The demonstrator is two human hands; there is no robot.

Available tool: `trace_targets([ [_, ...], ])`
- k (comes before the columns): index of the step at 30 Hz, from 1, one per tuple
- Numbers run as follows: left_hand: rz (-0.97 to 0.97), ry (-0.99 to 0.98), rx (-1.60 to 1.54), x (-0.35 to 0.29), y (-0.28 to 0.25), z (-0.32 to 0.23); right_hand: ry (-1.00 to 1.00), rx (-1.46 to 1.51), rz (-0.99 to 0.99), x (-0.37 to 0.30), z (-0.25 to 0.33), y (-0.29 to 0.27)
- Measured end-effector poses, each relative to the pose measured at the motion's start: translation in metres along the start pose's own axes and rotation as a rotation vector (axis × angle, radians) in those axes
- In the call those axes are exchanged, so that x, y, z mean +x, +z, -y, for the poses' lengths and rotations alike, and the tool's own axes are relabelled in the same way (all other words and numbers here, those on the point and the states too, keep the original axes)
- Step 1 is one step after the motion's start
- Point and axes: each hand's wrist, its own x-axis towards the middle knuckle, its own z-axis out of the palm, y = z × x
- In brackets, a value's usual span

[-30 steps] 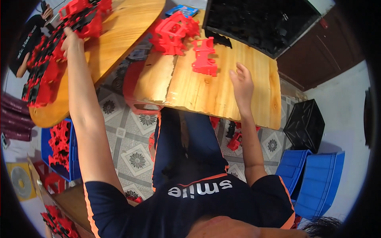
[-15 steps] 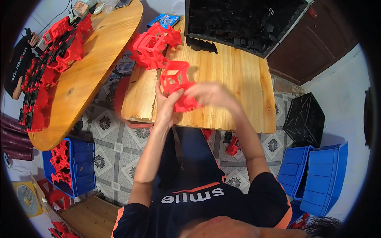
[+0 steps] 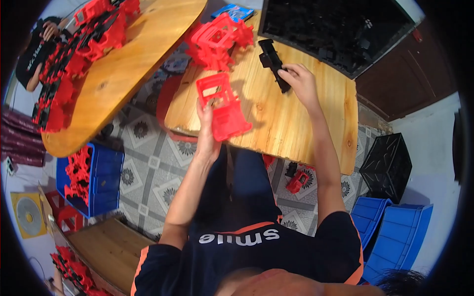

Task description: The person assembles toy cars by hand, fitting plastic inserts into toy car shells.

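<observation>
My left hand [image 3: 206, 129] grips a red plastic frame part [image 3: 221, 104] and holds it up over the near left edge of the wooden table [image 3: 291, 123]. My right hand [image 3: 299, 83] reaches further back and closes on a long black plastic part [image 3: 273, 61] lying on the table. A pile of red frame parts [image 3: 217, 39] sits at the table's far left corner. A large black crate [image 3: 335, 27] filled with black parts stands at the back of the table.
A second wooden table [image 3: 123, 74] on the left carries rows of red and black assembled parts [image 3: 74, 64]. A blue crate [image 3: 94, 180] with red parts stands on the tiled floor. A black crate [image 3: 387, 167] and blue crates [image 3: 395, 237] stand at right. Another person [image 3: 37, 47] sits far left.
My left hand came back from the left table and now holds one red frame alone. My right hand let go of it and reached back to the black part.
</observation>
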Motion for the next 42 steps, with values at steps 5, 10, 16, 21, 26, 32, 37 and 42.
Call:
trace_targets([
  [5, 0.001, 0.056, 0.086, -0.007, 0.006, 0.004, -0.160, -0.176, 0.023, -0.100, 0.133, 0.010],
  [10, 0.049, 0.111, 0.112, -0.023, 0.010, -0.002, -0.304, -0.256, -0.033, -0.126, 0.148, 0.038],
  [16, 0.095, 0.147, 0.163, -0.031, 0.004, 0.002, -0.305, -0.266, -0.010, -0.133, 0.154, 0.045],
  [21, 0.166, 0.114, 0.053, -0.035, 0.007, -0.003, -0.322, -0.278, -0.007, -0.137, 0.155, 0.047],
  [26, 0.160, 0.101, 0.028, -0.039, 0.007, -0.008, -0.292, -0.289, 0.016, -0.139, 0.154, 0.045],
  [32, 0.158, 0.120, 0.189, -0.040, 0.017, -0.012, -0.149, -0.188, 0.017, -0.113, 0.148, 0.041],
  [37, 0.260, 0.185, 0.472, -0.043, 0.023, -0.010, 0.204, 0.386, 0.097, -0.082, 0.120, 0.062],
  [42, 0.041, 0.281, 0.169, -0.053, 0.037, -0.040, 0.155, 0.802, 0.459, -0.083, 0.135, 0.053],
])
